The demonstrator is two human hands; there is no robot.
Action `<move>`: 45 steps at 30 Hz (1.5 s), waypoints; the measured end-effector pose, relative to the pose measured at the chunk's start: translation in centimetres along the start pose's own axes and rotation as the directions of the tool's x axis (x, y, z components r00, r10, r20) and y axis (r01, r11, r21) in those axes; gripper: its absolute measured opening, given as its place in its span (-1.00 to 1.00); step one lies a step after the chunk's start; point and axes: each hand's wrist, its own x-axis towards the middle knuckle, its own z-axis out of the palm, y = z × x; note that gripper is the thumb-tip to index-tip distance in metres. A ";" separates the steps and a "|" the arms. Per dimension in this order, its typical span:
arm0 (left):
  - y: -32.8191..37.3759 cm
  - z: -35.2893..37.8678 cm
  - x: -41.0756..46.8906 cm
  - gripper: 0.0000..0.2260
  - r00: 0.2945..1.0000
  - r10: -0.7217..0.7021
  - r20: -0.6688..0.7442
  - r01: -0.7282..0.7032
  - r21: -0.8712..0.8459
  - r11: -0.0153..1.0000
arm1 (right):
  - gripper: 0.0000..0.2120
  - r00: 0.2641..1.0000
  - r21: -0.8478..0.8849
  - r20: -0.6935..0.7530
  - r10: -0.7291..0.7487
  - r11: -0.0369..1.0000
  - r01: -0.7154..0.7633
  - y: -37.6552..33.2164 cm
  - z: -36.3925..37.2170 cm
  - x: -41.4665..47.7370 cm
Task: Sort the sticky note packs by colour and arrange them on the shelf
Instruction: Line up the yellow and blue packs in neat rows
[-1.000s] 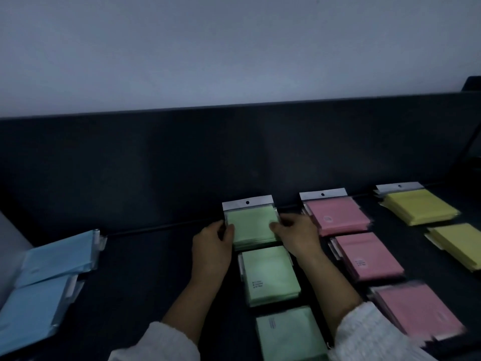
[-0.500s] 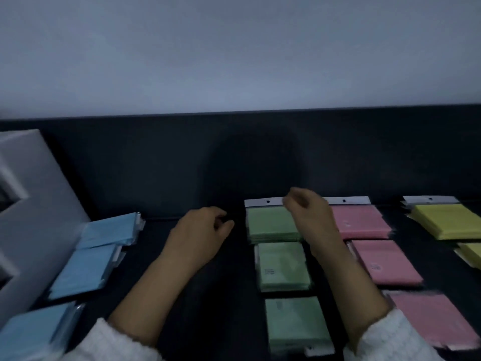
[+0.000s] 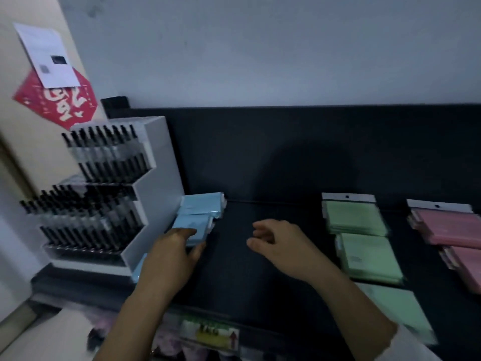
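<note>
Head view: left hand (image 3: 171,252) at lower left, fingers on blue pack (image 3: 191,229), grip unclear; right hand (image 3: 279,243) at centre, loosely curled, empty, above shelf (image 3: 273,295).

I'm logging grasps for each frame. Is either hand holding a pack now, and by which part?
The left hand is closing on the middle blue pack at its near edge; a full grip cannot be told. The right hand holds nothing.

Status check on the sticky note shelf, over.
Left hand on a blue pack, grip unclear. Right hand empty, open over bare shelf. Green packs lined up. Pen rack crowds the blues.
</note>
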 end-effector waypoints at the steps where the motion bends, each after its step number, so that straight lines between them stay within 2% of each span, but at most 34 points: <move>1: -0.9 -0.3 -0.1 -0.60 1.000 -0.001 0.004 0.001 -0.004 1.000 | -0.51 1.000 -0.007 0.019 0.013 1.000 -0.013 -0.3 0.9 0.3; 5: -4.7 -1.8 -1.2 -0.60 0.997 0.078 -0.016 -0.079 -0.062 0.995 | -0.49 0.994 -0.039 0.075 0.083 0.996 -0.080 -2.4 5.3 1.3; 9: -7.8 -2.6 -2.2 -0.70 0.983 0.181 0.009 -0.181 -0.037 0.983 | -0.48 0.977 -0.083 0.111 0.181 0.982 -0.172 -4.3 9.0 1.8; 12: -9.8 -2.5 -2.2 -0.90 0.955 0.288 0.073 -0.289 0.005 0.957 | -0.56 0.966 -0.143 0.071 0.248 0.961 -0.236 -5.0 11.3 1.9; 16: -10.7 -2.3 -2.0 -0.97 0.929 0.366 0.053 -0.367 0.000 0.930 | -0.47 0.943 -0.322 0.027 0.333 0.895 -0.307 -6.4 13.5 1.4; 18: -10.5 -2.6 -2.2 -0.93 0.873 0.485 0.047 -0.487 0.049 0.872 | -0.46 0.940 -0.317 -0.005 0.342 0.891 -0.326 -7.3 14.6 1.2; 20: -10.6 -2.4 -2.6 -0.76 0.847 0.526 0.069 -0.531 0.086 0.843 | -0.47 0.934 -0.268 -0.016 0.357 0.899 -0.348 -7.9 15.5 1.2; 24: -11.7 -1.0 -3.1 -0.58 0.906 0.384 0.176 -0.396 0.038 0.917 | -0.58 0.922 -0.141 -0.031 0.387 0.911 -0.387 -7.7 17.0 2.0; 27: -12.1 -1.0 -3.0 -0.60 0.905 0.400 0.144 -0.401 -0.025 0.916 | -0.69 0.910 0.146 -0.047 0.412 0.904 -0.402 -8.3 17.3 2.3; 28: -12.2 -1.3 -3.0 -0.63 0.906 0.405 0.125 -0.400 -0.061 0.914 | -0.72 0.905 0.289 -0.025 0.425 0.869 -0.401 -8.6 17.2 2.2; 30: -12.5 -1.6 -2.9 -0.65 0.909 0.410 0.071 -0.400 -0.120 0.908 | -0.75 0.898 0.568 0.074 0.434 0.722 -0.396 -9.2 17.1 1.8; 32: -12.8 -2.0 -2.9 -0.65 0.913 0.407 0.031 -0.386 -0.258 0.886 | -0.68 0.892 0.696 0.099 0.441 0.610 -0.379 -9.2 16.7 1.3; 33: -12.6 -2.5 -2.8 -0.63 0.922 0.388 0.014 -0.361 -0.335 0.870 | -0.64 0.895 0.704 0.071 0.440 0.614 -0.357 -9.1 16.4 1.1; 35: -12.1 -2.6 -3.0 -0.55 0.945 0.327 0.004 -0.293 -0.439 0.850 | -0.59 0.918 0.633 -0.022 0.397 0.716 -0.295 -8.6 15.6 0.7; 38: -10.7 -2.1 -2.9 -0.37 0.959 0.260 0.113 -0.147 -0.585 0.797 | -0.60 0.958 0.435 -0.090 0.271 0.876 -0.207 -7.9 14.1 -0.5; 40: -9.8 -1.7 -2.6 -0.32 0.939 0.261 0.225 -0.063 -0.634 0.771 | -0.61 0.963 0.311 -0.110 0.247 0.928 -0.203 -7.1 13.2 -1.5; 42: -8.9 -1.4 -2.5 -0.45 0.906 0.314 0.283 -0.070 -0.632 0.772 | -0.61 0.956 0.237 -0.145 0.255 0.947 -0.216 -6.1 12.7 -2.4; 45: -7.4 -1.2 -2.4 -0.67 0.902 0.368 0.226 -0.140 -0.654 0.744 | -0.59 0.938 0.225 -0.229 0.260 0.952 -0.209 -5.2 11.7 -3.5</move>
